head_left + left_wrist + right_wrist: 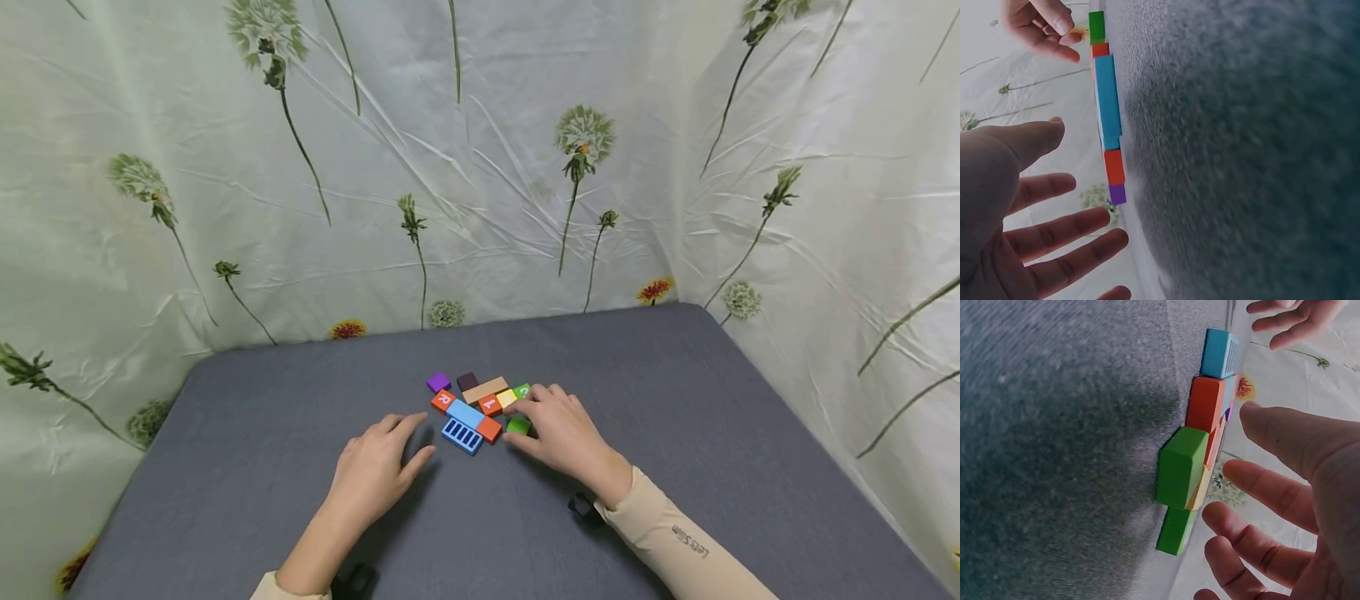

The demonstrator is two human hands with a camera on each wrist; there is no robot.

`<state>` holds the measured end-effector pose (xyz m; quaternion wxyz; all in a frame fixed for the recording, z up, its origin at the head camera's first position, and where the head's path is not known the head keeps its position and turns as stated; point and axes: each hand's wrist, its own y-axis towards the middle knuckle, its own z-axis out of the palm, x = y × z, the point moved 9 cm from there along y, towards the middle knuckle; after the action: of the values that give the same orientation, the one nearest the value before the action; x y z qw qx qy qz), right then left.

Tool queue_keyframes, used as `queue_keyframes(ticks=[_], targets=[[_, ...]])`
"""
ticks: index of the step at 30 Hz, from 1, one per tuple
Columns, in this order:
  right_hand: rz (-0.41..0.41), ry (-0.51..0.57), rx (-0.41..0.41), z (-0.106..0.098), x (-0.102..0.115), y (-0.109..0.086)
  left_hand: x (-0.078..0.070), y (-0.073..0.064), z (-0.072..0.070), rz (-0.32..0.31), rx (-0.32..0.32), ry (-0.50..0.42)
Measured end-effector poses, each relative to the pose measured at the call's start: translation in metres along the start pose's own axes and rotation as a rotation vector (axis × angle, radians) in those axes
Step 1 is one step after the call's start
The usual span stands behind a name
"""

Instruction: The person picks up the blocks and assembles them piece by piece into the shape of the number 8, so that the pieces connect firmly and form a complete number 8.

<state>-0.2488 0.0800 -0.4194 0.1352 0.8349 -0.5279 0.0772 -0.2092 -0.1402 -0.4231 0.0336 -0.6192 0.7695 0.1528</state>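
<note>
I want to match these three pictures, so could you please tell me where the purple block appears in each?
Head: the purple block, slightly left of centre, below mid-height.
Left wrist: purple block, left of centre, lowest block visible.
Right wrist: purple block, only a sliver, right of and above centre.
Shared landmark: the right hand.

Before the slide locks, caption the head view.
A left hand and right hand flank a cluster of colorful blocks on a gray table.
</note>
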Motion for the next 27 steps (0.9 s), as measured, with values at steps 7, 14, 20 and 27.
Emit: queue_keyframes(ticks=[7, 14, 20, 27], targets=[[0.016, -0.002, 0.011, 0.004, -0.005, 0.000, -0.009, 0.009, 0.005, 0.049, 0.019, -0.022], [0.027, 0.013, 0.020, 0.006, -0.010, -0.001, -0.014, 0.015, 0.010, 0.084, 0.025, -0.001], [0.039, -0.004, 0.025, 0.007, -0.014, 0.000, -0.016, 0.017, 0.013, 0.092, 0.048, 0.012], [0.031, -0.015, 0.022, 0.007, -0.016, 0.000, -0.018, 0.021, 0.016, 0.095, 0.065, 0.032]])
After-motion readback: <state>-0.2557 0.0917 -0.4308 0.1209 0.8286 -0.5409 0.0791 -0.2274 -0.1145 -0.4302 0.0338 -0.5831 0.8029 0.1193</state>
